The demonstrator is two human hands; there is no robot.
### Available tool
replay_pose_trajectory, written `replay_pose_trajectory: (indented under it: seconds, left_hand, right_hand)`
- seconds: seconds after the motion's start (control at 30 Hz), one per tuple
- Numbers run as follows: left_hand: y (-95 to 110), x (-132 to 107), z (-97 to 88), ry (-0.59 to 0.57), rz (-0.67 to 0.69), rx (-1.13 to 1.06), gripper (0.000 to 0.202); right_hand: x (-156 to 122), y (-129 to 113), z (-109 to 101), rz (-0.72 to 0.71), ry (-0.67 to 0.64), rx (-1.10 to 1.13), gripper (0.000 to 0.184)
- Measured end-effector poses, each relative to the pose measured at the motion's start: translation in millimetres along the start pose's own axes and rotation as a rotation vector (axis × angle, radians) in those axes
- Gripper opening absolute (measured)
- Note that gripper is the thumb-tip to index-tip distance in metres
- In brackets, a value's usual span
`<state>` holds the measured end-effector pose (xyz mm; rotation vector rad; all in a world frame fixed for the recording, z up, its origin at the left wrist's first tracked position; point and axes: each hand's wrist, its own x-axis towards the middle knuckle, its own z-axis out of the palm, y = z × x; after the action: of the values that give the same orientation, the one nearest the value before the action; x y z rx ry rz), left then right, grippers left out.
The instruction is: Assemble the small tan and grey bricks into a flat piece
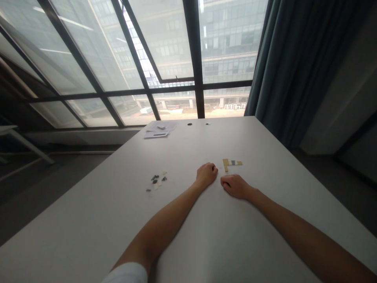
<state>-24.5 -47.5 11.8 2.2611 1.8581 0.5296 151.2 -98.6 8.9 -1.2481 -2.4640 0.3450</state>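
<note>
My left hand point(207, 173) rests on the white table point(188, 220), curled into a loose fist with no object showing in it. Close to its right lies my right hand point(235, 186), also closed in a fist, and a small gap separates the two. Just beyond my right hand is a flat arrangement of small yellow, white and grey-blue pieces, seemingly toy bricks point(226, 162), with one arm reaching right and a short one coming toward me. Neither hand touches it. Left of my left hand, several loose dark and cream pieces point(155, 181) lie scattered.
Sheets of paper point(163, 126) with small items on top lie at the table's far left corner. Near the far edge are a dark round spot point(189, 124) and a small item point(207, 124). Windows stand behind, with a blue curtain point(282, 78) at the right.
</note>
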Motion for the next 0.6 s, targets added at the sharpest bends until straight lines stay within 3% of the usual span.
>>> replay_pose_trajectory:
  seconds: [0.6]
  left_hand:
    - [-3.0,1.1,2.2,0.018,0.028,0.002,0.028]
  right_hand:
    - [0.5,3.5,3.9,-0.006,-0.001,-0.004,0.020]
